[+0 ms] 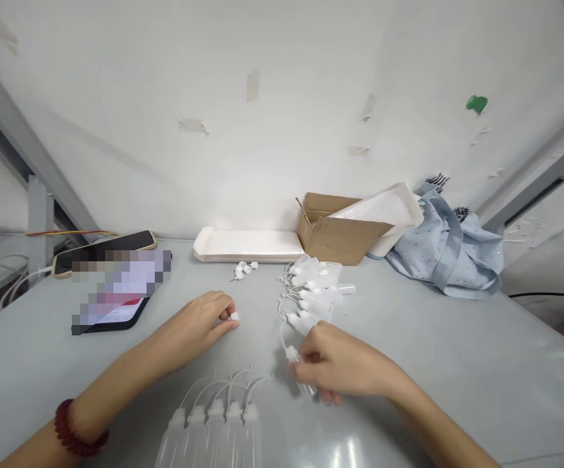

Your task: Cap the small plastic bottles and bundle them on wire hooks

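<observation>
Pinched in the fingertips of my left hand is a small white cap. My right hand is closed on a small clear plastic bottle with a white top and a thin tube, partly hidden by the fingers. Just beyond that hand lies a pile of similar bottles. A row of several clear bottles with curved thin tubes lies at the near edge, below my left hand. Several loose white caps sit on the table past my left hand.
On the grey table two phones lie at left, one propped with a cable. A stack of white padded envelopes, an open cardboard box and a light blue cloth bag stand along the wall.
</observation>
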Demonstrator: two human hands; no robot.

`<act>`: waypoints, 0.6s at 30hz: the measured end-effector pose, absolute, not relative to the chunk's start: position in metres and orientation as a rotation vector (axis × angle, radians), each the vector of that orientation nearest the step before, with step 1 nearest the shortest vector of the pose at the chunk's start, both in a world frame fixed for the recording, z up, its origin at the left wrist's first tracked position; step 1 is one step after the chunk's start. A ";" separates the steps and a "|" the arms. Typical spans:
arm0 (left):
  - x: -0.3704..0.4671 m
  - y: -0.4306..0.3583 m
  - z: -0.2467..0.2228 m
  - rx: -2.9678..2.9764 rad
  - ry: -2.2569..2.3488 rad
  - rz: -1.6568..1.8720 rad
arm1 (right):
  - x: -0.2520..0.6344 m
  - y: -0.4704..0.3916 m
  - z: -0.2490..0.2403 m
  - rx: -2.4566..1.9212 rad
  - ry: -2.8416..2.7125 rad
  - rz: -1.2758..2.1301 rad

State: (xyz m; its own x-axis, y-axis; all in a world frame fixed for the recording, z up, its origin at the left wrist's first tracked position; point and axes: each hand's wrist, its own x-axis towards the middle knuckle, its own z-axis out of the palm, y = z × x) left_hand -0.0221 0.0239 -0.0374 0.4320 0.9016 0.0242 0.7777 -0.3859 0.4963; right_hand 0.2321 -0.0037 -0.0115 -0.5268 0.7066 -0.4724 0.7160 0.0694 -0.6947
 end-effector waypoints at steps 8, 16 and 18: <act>0.005 0.006 -0.023 1.877 1.219 0.503 | 0.217 -0.006 -0.016 1.645 2.673 -1.479; 0.011 0.000 -0.016 1.714 1.101 0.582 | 0.214 -0.005 -0.022 1.521 2.692 -1.644; 0.010 -0.001 -0.014 1.703 1.087 0.565 | 0.215 -0.003 -0.022 1.505 2.662 -1.746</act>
State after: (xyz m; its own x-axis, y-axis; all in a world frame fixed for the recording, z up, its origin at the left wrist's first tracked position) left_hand 0.0101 -0.0013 -0.0143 0.4870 0.8652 -0.1191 0.3994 -0.0993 0.9114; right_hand 0.2146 -0.0033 -0.0219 -0.5764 0.8070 -0.1285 0.4396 0.1737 -0.8813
